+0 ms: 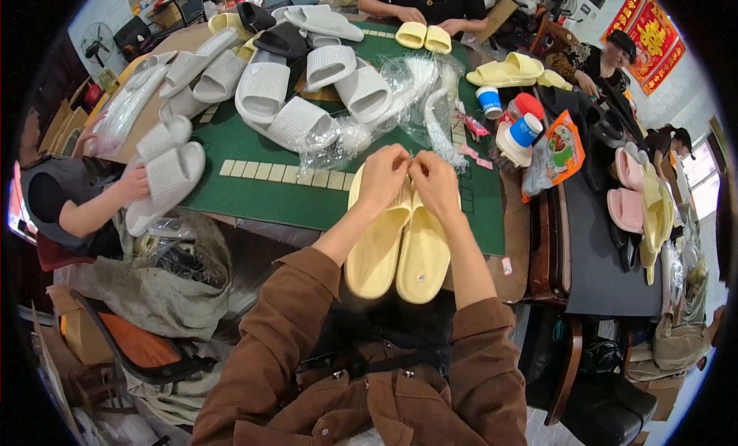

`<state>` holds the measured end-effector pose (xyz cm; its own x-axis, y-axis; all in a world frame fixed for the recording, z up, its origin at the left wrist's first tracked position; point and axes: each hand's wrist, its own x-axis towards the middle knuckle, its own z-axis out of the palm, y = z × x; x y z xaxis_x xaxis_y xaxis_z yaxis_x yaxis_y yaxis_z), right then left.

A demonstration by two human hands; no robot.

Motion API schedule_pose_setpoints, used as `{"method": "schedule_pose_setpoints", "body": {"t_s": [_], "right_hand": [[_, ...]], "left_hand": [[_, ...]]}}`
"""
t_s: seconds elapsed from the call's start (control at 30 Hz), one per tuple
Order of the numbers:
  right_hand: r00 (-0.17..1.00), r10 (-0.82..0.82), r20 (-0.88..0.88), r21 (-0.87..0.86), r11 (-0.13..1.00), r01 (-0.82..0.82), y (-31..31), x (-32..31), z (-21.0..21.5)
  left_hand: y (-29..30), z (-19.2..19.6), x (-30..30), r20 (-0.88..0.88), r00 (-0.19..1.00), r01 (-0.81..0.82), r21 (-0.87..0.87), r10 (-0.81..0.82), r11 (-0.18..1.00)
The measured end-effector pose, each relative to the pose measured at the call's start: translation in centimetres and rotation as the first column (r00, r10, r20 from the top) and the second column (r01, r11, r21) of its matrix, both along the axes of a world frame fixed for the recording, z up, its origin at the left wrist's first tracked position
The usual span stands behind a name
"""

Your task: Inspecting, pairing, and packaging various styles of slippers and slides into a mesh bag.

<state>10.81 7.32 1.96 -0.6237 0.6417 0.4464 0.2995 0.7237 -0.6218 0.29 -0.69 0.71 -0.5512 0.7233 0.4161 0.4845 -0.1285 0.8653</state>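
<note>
A pair of pale yellow slide slippers (425, 250) lies side by side at the table's near edge, heels toward me. Over their straps, my left hand (384, 175) and my right hand (435, 185) meet with fingertips pinched close together. Whatever is between the fingers is too small to make out. Both hands hide much of the straps and toe ends. Just beyond them lies a bundle of thin clear plastic strands (444, 131), beside crumpled clear wrap (327, 146).
Several grey slippers (263, 89) are heaped on the green table mat (257, 196). White tiles (269, 172) form a row. Blue-and-white cups (526, 129) and an orange bag (563, 158) stand right. A co-worker's hand (132, 183) holds grey slippers at left; another person handles yellow slippers (424, 36) across the table.
</note>
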Motion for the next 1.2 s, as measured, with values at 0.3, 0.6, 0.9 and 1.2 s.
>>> {"method": "schedule_pose_setpoints", "body": {"t_s": [0.3,0.6,0.9,1.2], "right_hand": [[0.989,0.142,0.037,-0.129,0.982,-0.136,-1.0,0.4,0.8],[0.995,0.051,-0.091,-0.364,0.928,-0.081,-0.6,0.9,0.9],[0.992,0.101,-0.076,-0.258,0.959,-0.117,-0.6,0.5,0.0],[0.994,0.089,-0.069,-0.241,0.965,-0.103,-0.9,0.6,0.7]], "left_hand": [[0.2,-0.4,0.1,-0.185,0.965,-0.187,-0.002,0.183,0.982],[0.6,-0.4,-0.4,0.076,0.992,-0.106,0.053,0.102,0.993],[0.5,-0.6,-0.8,0.171,0.984,-0.072,0.104,0.053,0.992],[0.4,-0.2,-0.3,0.127,0.991,-0.050,0.068,0.041,0.996]]}}
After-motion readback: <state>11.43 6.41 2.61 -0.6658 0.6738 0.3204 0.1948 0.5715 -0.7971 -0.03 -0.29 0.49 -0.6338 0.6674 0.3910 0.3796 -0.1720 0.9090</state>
